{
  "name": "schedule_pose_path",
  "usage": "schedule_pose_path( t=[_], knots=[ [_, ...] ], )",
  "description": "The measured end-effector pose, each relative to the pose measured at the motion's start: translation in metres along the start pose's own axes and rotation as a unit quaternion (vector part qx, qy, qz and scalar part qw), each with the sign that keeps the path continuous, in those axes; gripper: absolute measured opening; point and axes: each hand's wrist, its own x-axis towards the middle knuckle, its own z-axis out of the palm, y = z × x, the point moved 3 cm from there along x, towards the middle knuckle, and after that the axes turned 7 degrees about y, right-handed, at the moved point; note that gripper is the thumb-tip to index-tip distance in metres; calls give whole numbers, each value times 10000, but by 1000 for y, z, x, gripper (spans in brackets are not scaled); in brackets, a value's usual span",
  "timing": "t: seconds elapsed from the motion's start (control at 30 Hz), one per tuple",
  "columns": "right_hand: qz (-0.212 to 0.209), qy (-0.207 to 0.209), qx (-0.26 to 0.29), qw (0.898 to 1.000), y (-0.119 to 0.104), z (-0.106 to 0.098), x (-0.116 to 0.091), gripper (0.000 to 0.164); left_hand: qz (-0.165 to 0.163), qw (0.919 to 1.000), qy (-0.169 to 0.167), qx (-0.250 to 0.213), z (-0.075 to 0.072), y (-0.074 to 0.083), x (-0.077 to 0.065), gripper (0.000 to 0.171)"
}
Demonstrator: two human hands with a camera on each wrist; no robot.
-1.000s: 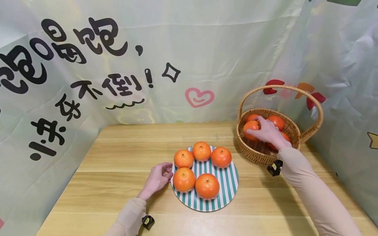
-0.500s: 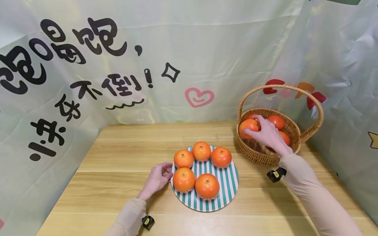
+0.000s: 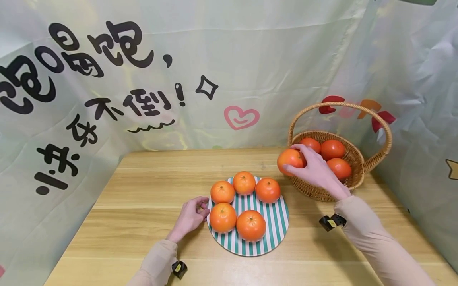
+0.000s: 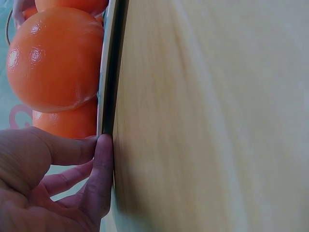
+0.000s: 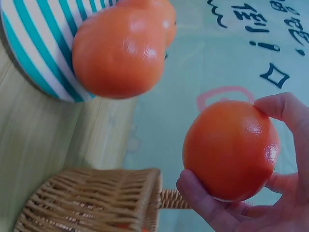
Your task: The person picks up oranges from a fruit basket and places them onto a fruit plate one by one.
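My right hand (image 3: 316,169) grips a smooth orange-red tangerine (image 3: 290,162) at the left rim of the wicker basket (image 3: 311,190). In the right wrist view, thumb and fingers curl round that fruit, with the basket below. Three more red-orange fruits (image 3: 332,149) lie inside the basket. My left hand (image 3: 192,214) is at the left edge of the round green-and-white striped plate (image 3: 277,226). Its thumb and a finger pinch the plate's rim in the left wrist view. Several tangerines (image 3: 251,225) sit on the plate in a ring that is open on the right.
A tall arched handle (image 3: 343,105) rises over the basket. Wooden tabletop (image 3: 143,190) stretches left of the plate and in front of it. A printed cloth backdrop (image 3: 200,47) stands behind the table and along both sides.
The right hand has lifted the tangerine from inside the basket and brought it left, over the rim. Fruits behind it show more fully. The left hand and the plate have stayed put.
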Motion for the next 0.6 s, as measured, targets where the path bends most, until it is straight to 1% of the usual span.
schedule_pose_path(
  t=[0.23, 0.33, 0.37, 0.43, 0.57, 0.6],
  knots=[
    [-255, -109, -65, 9996, -10, 0, -5, 68, 82, 10000, 43, 24, -1, 0, 0, 35],
    [-355, -114, -111, 9992, -14, 0, -7, 67, 90, 9999, 39, 22, -1, 1, 0, 35],
    [-379, -107, -120, 9992, -15, 0, -8, 66, 137, 9999, 24, 42, -1, 1, 0, 35],
    [-430, -93, -131, 9989, -17, 1, -8, 66, 88, 10000, 26, 17, -1, 1, 0, 35],
    [-531, -119, -157, 9984, -21, 2, -10, 66, 130, 9999, 3, 19, -1, 2, -1, 35],
    [-554, -136, -155, 9982, -21, 3, -10, 66, 97, 10000, 7, 0, -1, 2, -1, 36]
  ],
)
